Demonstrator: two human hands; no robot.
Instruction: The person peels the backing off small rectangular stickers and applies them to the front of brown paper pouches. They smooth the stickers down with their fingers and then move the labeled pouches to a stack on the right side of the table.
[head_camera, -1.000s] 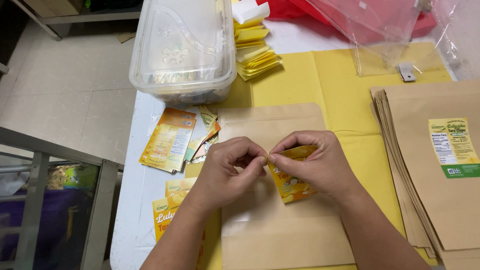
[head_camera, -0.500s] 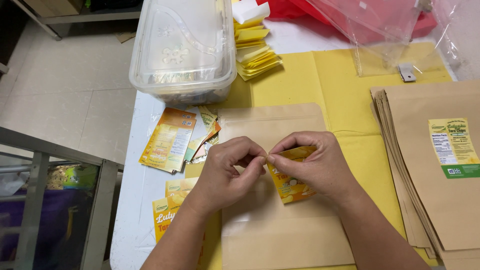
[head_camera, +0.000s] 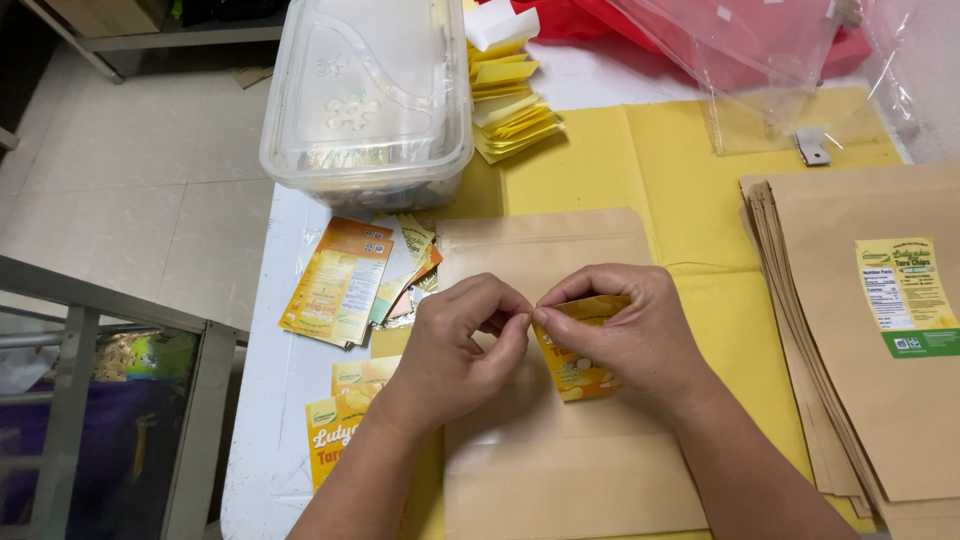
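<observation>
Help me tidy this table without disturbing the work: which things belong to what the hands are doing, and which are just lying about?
In hand:
- small yellow printed sticker, pinched at its top edge by left hand and right hand
- flat brown paper pouch beneath them

Lying about:
- clear lidded plastic tub
- loose yellow stickers
- stack of labelled brown pouches
- clear plastic bags

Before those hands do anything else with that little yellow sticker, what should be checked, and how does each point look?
1. Both hands on the sticker: left hand and right hand pinch the yellow label at its top corner: ok.
2. Backing peeled apart: cannot tell, fingers cover the corner.
3. Brown pouch lies flat beneath the hands: ok.
4. Spare labels within reach, left of pouch: ok.
5. Pouch stack apart from hands, to the right: ok.
</observation>
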